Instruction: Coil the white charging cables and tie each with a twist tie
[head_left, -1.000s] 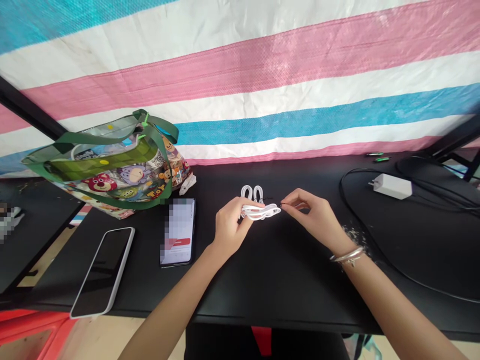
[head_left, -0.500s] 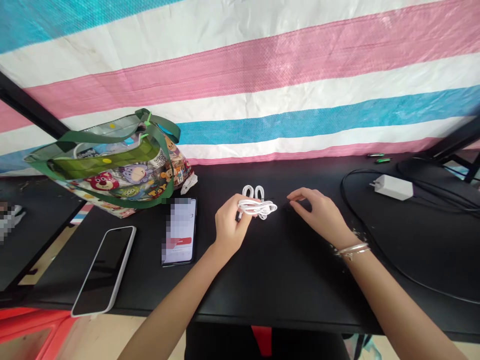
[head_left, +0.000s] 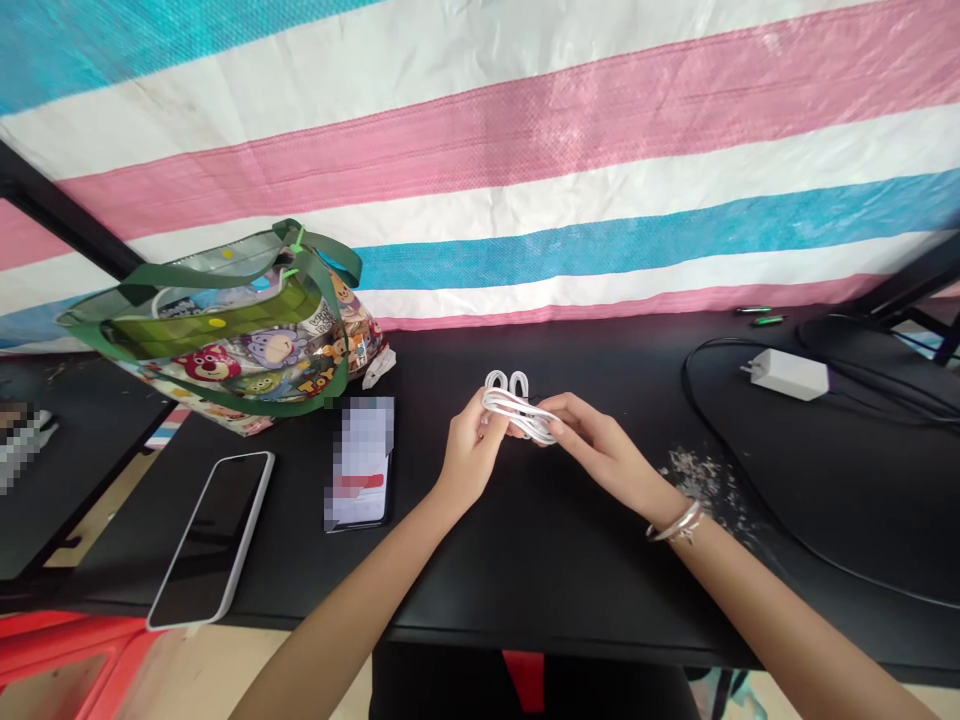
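Observation:
A white cable, folded into a loose bundle of loops, is held between both hands over the black table. My left hand pinches the bundle's left end between thumb and fingers. On its right end, the thumb and fingers of my right hand are closed. Just behind the bundle, more white cable loops show; whether they are part of the same cable I cannot tell. A silver bracelet circles my right wrist.
Left of my hands lie a lit phone and a dark-screened phone in a white case. Behind them stands a cartoon-print bag. To the right are a white charger plug, black cables and pale scattered crumbs. Striped sheeting hangs behind.
My right hand has moved left and taken hold of the cable bundle's right end. The bundle is stretched slightly longer between my hands. My left hand keeps its grip.

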